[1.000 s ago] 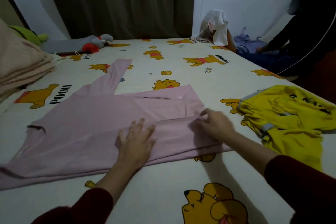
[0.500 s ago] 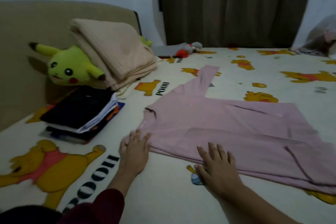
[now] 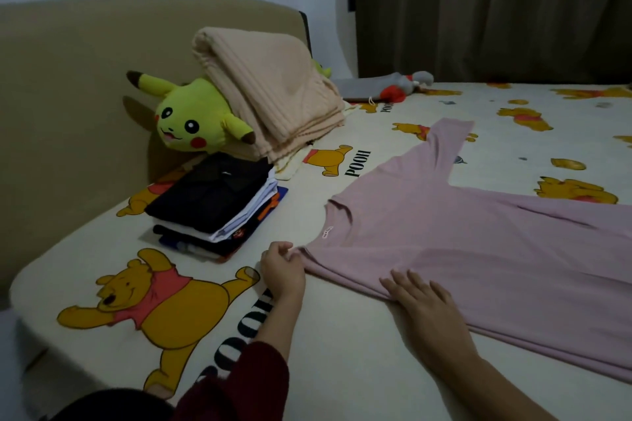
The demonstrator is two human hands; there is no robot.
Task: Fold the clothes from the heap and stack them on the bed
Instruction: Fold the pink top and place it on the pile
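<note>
While spread on bed | pink shirt pinched at shoulder by left hand | pressed flat under relaxed right hand | folded stack nearby

Two forearms reach forward. The left hand, in a dark red sleeve, pinches with curled fingers. The right hand lies flat, palm down, fingers spread.
</note>
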